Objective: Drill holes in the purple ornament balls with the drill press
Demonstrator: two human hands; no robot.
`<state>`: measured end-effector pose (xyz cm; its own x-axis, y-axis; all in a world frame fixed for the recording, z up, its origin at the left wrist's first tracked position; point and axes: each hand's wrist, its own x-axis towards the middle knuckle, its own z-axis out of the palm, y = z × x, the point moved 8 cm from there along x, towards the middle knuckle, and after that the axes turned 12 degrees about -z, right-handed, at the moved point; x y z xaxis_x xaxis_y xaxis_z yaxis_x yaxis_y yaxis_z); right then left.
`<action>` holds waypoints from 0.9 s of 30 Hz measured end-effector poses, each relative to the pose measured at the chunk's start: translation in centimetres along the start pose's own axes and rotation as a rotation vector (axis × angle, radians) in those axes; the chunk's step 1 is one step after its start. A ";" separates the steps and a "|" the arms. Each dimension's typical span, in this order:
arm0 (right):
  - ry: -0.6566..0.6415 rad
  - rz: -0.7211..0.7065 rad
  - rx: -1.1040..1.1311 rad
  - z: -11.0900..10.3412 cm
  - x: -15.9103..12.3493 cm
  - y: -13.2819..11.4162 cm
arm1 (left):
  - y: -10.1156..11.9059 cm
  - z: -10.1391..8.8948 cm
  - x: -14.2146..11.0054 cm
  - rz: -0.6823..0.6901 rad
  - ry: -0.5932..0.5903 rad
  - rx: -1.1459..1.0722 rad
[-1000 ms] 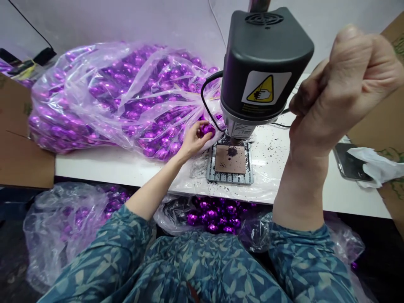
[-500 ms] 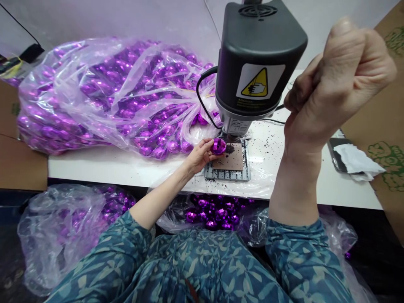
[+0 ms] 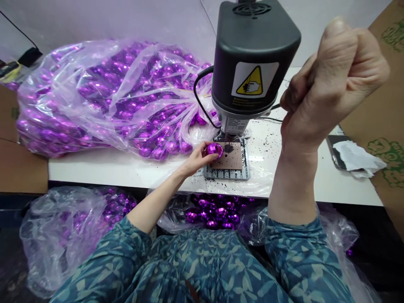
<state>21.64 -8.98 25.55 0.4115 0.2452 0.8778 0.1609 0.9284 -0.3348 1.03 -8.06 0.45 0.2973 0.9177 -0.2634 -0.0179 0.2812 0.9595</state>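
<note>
My left hand (image 3: pixel 196 159) pinches one faceted purple ball (image 3: pixel 214 150) at the left edge of the drill press's slotted base plate (image 3: pixel 227 172), on which a brown board lies with dark shavings. The grey motor head of the drill press (image 3: pixel 252 59) rises over it. My right hand (image 3: pixel 331 80) is raised at the right of the machine, clenched in a fist round what looks like its lever, which the fingers hide.
A large clear bag of purple balls (image 3: pixel 104 97) lies on the white table (image 3: pixel 94 168) at the left. Two more bags of balls (image 3: pixel 214 212) sit below the table edge. Cardboard boxes (image 3: pixel 388 105) stand at both sides, a phone and white tissue (image 3: pixel 353 158) at the right.
My left hand took a ball from the bag's mouth and brought it down to the base plate. My right fist stayed raised.
</note>
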 end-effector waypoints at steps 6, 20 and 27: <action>0.011 0.032 0.017 -0.1 -0.2 -0.1 | 0.3 -0.1 1.0 0.108 -0.018 0.185; 0.028 -0.023 -0.025 -0.1 -0.3 -0.5 | 2.0 2.4 1.5 0.256 0.087 0.495; 0.021 -0.041 0.003 -0.1 -0.5 -0.5 | 0.7 2.8 1.8 0.284 0.124 0.463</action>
<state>21.45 -9.60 25.24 0.4232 0.2010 0.8835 0.1753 0.9385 -0.2975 4.22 -7.03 0.96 0.2269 0.9735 0.0291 0.3484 -0.1090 0.9310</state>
